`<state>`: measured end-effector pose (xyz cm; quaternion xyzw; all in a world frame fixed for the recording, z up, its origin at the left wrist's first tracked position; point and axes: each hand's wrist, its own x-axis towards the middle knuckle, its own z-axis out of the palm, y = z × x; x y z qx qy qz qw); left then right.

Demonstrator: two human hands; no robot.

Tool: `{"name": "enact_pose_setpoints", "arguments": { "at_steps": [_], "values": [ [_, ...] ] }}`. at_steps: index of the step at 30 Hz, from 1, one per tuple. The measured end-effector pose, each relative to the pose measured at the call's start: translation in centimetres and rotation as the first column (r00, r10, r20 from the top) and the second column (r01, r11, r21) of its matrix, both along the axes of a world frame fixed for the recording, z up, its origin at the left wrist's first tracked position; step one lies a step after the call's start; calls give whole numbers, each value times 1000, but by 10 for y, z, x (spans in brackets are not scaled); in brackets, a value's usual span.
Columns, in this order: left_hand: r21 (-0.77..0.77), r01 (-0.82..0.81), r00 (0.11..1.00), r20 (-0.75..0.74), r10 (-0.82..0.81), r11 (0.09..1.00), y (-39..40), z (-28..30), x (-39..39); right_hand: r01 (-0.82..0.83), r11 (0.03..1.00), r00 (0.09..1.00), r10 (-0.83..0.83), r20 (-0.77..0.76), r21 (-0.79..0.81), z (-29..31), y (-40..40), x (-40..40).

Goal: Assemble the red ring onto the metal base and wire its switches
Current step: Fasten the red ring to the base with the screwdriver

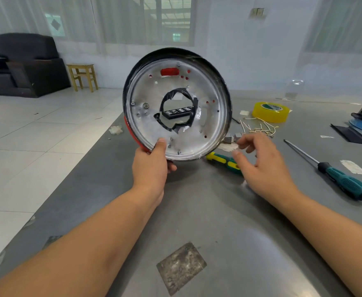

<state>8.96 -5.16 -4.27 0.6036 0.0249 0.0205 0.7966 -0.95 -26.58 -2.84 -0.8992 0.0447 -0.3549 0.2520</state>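
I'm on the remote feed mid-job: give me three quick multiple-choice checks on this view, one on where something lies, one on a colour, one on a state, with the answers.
1. Where does the roll of tape lie?
A. On the table, right of the metal base
B. On the wooden stool
C. In the right hand

2. What colour is the roll of tape?
A. Black
B. Yellow
C. White

3. How is the metal base held?
A. Flat on the table, untouched
B. Gripped by both hands
C. Held up on edge by the left hand alone

Answers:
1 A: the roll of tape sits on the table, to the right of the metal base.
2 B: its band is plainly yellow.
3 C: the left hand grips the lower rim with the thumb on the inner face, while the right hand hovers apart with loose fingers, holding nothing.
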Motion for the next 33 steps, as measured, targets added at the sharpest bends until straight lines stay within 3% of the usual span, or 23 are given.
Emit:
{"name": "enact_pose_setpoints", "arguments": {
  "at_steps": [5,9,13,19,24,33],
  "values": [
    [-92,18,1000,14,-17,996,0,0,3,42,999,944,-46,-327,-19,-6,-8,3],
    [-136,43,999,27,-40,990,-1,3,4,2,992,918,-52,-394,-126,-11,-6,4],
    [-172,59,998,14,-58,983,2,5,5,19,996,938,-49,-343,-91,-9,-4,7],
    [-188,-11,1000,16,14,982,20,7,19,80,971,987,-46,-151,224,-3,-3,2],
    [-199,-37,999,-10,36,979,25,5,27,-13,924,999,31,-42,383,3,-6,-3],
    [-54,-57,995,76,61,997,22,-4,30,-133,855,990,133,36,502,5,0,-4]
  ]
}}
